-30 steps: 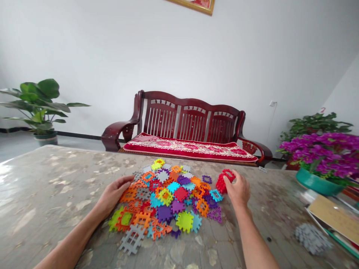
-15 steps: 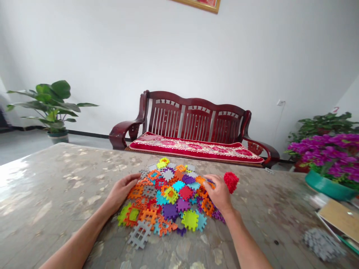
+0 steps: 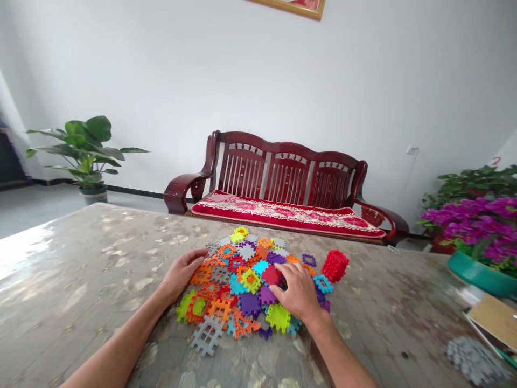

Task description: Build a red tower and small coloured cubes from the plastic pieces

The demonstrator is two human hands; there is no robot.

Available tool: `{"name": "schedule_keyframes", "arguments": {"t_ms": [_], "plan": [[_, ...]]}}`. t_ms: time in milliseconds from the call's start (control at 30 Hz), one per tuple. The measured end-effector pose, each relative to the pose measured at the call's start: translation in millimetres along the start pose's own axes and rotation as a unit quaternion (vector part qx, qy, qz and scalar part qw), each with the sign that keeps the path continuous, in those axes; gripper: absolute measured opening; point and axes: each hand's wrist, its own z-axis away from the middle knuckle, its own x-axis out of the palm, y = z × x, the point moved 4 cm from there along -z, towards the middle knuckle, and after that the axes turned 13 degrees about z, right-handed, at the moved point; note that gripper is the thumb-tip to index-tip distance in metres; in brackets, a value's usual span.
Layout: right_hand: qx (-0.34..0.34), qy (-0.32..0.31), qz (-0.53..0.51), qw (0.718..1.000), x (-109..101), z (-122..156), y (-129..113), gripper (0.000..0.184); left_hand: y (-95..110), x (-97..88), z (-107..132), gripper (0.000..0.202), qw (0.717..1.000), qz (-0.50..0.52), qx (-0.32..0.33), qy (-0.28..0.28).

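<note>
A heap of colourful plastic interlocking tiles (image 3: 250, 304) with notched edges covers the middle of the table. My left hand (image 3: 182, 276) rests against the heap's left side, beside an orange tile (image 3: 201, 275); its fingers are stretched out and nothing shows in them. My right hand (image 3: 297, 288) lies over the right part of the heap, fingers apart, with the fingertips by a red tile (image 3: 271, 275) and the thumb by a purple tile (image 3: 266, 295). Its palm hides several tiles. A light blue frame tile (image 3: 323, 283) lies just right of this hand.
A red stack of tiles (image 3: 335, 265) stands right of the heap. Grey tiles (image 3: 476, 358) lie at the table's right front, near a cardboard box (image 3: 495, 318) and a teal flowerpot (image 3: 480, 274). Behind the table (image 3: 100, 258) is a wooden bench (image 3: 283, 178).
My right hand has moved left and nearer me, from the heap's right edge onto its middle right, uncovering tiles there. My left hand stays by the left side. The view has shifted slightly.
</note>
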Motion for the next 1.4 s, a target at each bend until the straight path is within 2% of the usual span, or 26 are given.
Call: {"name": "schedule_keyframes", "arguments": {"t_ms": [167, 533, 833, 967, 1133, 1267, 1400], "plan": [[-0.01, 0.026, 0.0, 1.0, -0.4, 1.1, -0.3, 0.044, 1.7, 0.7, 1.6, 0.064, 1.0, -0.008, -0.005, -0.005], [-0.014, 0.038, -0.025, 0.999, 6.7, -1.3, -0.2, 0.054, -0.7, 0.4, 0.6, 0.063, 1.0, 0.01, -0.009, -0.003], [-0.005, 0.121, -0.039, 0.992, -2.7, -1.3, 6.9, 0.046, 2.0, -0.1, 0.9, 0.069, 1.0, -0.02, -0.001, -0.007], [0.056, 0.162, -0.008, 0.985, -15.3, -5.7, 36.7, 0.042, -1.8, -2.5, -1.2, 0.07, 1.0, -0.022, -0.008, -0.014], [0.184, 0.217, 0.057, 0.957, -36.1, -2.7, 95.6, 0.047, -7.3, -5.7, -5.0, 0.07, 0.999, -0.025, -0.01, -0.02], [0.274, 0.215, 0.093, 0.933, -49.9, 6.8, 130.5, 0.05, -6.4, -6.0, -5.3, 0.068, 0.999, -0.029, -0.01, -0.019], [0.319, 0.189, 0.112, 0.922, -55.0, 13.5, 146.0, 0.052, -3.7, -5.8, -3.8, 0.064, 0.999, -0.04, -0.007, -0.012]]}}
